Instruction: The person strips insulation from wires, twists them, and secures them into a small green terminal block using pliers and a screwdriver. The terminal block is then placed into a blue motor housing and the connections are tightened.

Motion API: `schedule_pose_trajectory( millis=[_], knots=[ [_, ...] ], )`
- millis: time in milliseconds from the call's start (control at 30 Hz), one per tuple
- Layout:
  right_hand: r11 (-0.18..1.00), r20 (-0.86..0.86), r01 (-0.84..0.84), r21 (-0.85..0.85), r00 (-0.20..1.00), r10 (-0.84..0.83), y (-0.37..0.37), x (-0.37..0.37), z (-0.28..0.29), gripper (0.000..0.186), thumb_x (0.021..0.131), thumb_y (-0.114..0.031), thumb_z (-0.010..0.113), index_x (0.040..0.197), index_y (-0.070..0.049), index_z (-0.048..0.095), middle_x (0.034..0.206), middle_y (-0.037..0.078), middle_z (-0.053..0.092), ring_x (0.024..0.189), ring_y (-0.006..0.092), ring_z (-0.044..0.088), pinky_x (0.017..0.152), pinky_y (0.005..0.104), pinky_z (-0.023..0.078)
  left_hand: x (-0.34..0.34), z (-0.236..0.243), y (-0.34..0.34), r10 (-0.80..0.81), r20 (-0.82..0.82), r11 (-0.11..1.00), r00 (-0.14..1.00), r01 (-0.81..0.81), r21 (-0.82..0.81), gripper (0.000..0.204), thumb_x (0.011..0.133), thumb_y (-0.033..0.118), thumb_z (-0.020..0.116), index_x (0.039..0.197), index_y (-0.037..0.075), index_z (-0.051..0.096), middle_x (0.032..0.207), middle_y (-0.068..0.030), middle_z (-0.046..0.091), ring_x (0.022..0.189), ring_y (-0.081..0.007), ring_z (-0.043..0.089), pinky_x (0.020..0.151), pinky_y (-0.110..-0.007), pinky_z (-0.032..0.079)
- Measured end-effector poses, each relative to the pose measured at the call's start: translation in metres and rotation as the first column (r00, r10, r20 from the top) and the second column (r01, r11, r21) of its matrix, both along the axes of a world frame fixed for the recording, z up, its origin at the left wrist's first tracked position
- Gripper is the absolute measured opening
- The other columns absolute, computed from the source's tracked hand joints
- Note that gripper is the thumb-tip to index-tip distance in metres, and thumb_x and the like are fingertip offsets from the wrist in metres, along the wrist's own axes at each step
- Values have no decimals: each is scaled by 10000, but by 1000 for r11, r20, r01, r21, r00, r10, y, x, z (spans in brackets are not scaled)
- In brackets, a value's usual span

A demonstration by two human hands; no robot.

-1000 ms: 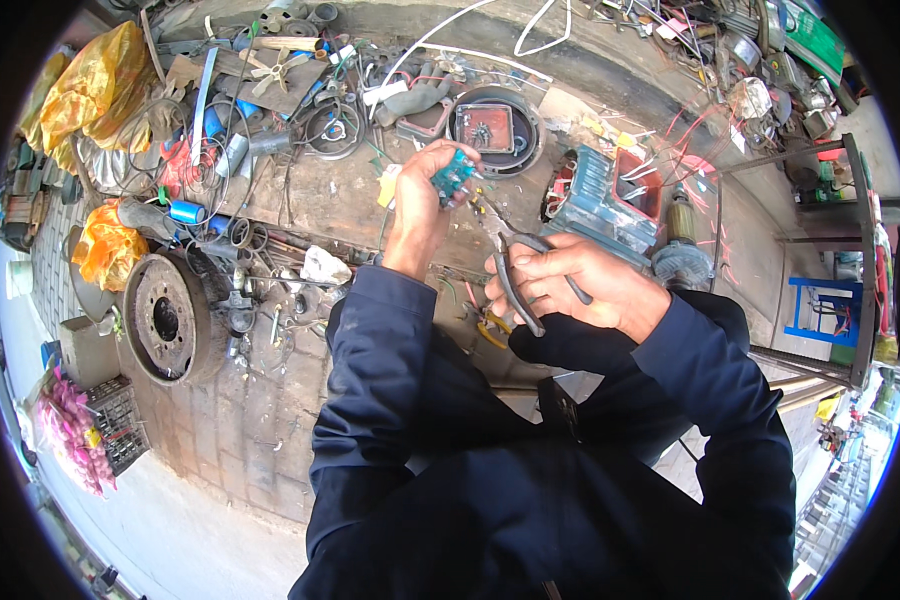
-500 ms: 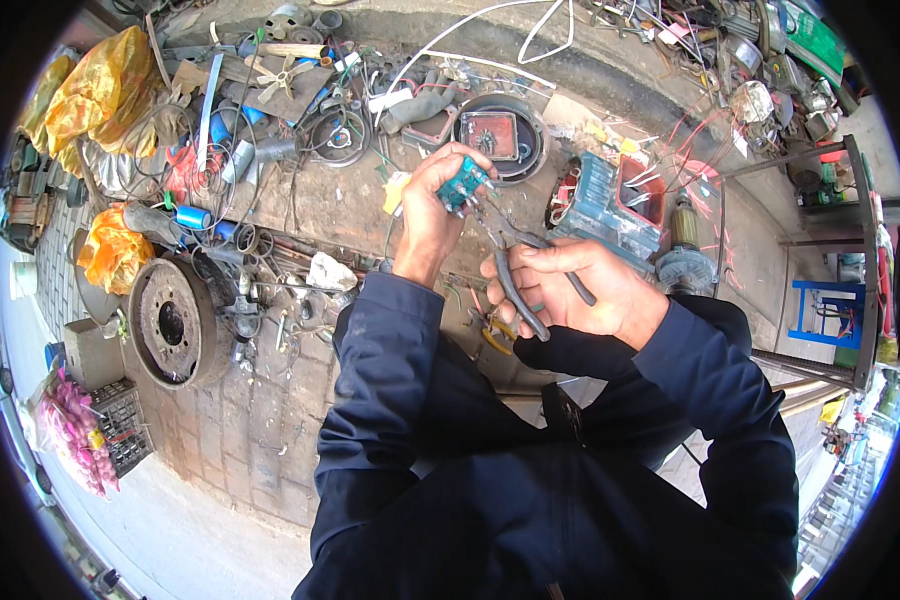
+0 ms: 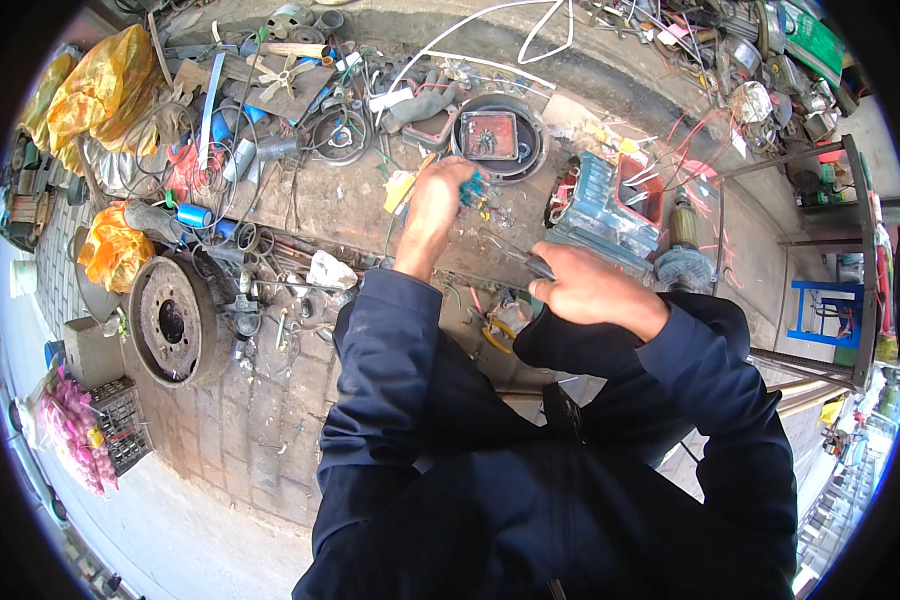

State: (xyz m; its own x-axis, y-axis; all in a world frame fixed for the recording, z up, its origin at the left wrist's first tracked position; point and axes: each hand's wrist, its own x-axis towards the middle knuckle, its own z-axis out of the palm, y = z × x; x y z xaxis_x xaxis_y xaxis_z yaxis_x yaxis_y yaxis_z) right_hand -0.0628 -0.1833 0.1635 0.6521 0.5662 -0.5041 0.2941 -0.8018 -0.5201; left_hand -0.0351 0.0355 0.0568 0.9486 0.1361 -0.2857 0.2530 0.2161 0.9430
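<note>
My left hand (image 3: 432, 205) is closed on a small teal component (image 3: 475, 192) with metal bits on it, near the middle of the view. My right hand (image 3: 595, 290) grips pliers (image 3: 518, 251) with dark handles, mostly hidden by my fingers, their jaws just below and right of the component; I cannot make out whether they touch it. Beyond my hands sits a dark round housing (image 3: 517, 110) holding a square red-edged part (image 3: 490, 137). To the right lies a teal motor casing (image 3: 600, 210), and another pair of pliers (image 3: 497, 336) with yellow handles lies below my hands.
Cables, pipes and scrap parts (image 3: 275, 150) cover the upper left, with yellow bags (image 3: 95, 90) beside them. A rusty wheel rim (image 3: 180, 320) lies on the paving at left, near a crate (image 3: 120, 425) and pink bag (image 3: 75, 430). A metal frame (image 3: 855, 260) stands at right.
My right hand has turned over so its back faces up, and the pliers' handles are now mostly covered. My left hand has also turned slightly, lowering the component a little.
</note>
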Motion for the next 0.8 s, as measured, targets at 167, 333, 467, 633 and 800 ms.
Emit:
schedule_pose_trajectory(
  millis=[167, 333, 467, 633, 800],
  knots=[
    [717, -882, 683, 139, 415, -224, -5, 14, 2, 205, 1023, -155, 622, 1149, 7, 639, 1038, 126, 748, 998, 258, 741, 741, 320, 546, 0, 4, 7, 44, 11, 906, 999, -35, -423, 281, 940, 234, 543, 981, -4, 686, 914, -129, 716, 670, -134, 585, 526, -234, 396],
    [592, -953, 787, 176, 287, -98, -2, 13, 8, 398, 1021, -183, 618, 1323, 75, 593, 1209, 221, 707, 1073, 338, 720, 879, 421, 589, 0, 6, 5, 59, 100, 831, 993, 6, -557, 309, 935, 253, 578, 998, -37, 667, 922, -182, 706, 618, -153, 576, 507, -241, 409],
    [598, -957, 784, 166, 273, -93, -1, 15, 9, 428, 1028, -201, 604, 1354, 76, 581, 1205, 206, 707, 1066, 329, 717, 882, 424, 584, -2, 9, 6, 45, 157, 824, 987, 52, -564, 291, 928, 221, 540, 986, -14, 701, 897, -124, 712, 656, -141, 567, 550, -249, 405],
    [603, -959, 776, 187, 277, -59, -3, 18, 7, 333, 1032, -203, 619, 1272, 26, 632, 1134, 158, 722, 1011, 287, 728, 868, 432, 595, -2, 11, 5, 28, 177, 852, 984, 69, -518, 288, 923, 227, 547, 988, -6, 705, 909, -118, 718, 678, -134, 576, 554, -252, 400],
    [587, -966, 792, 171, 253, -60, -3, 17, 9, 345, 1040, -216, 613, 1284, 29, 619, 1084, 143, 709, 983, 281, 722, 815, 434, 598, -3, 11, 5, 17, 201, 864, 979, 87, -496, 281, 921, 229, 548, 984, 6, 707, 906, -105, 724, 687, -120, 576, 558, -244, 393]
  ],
)
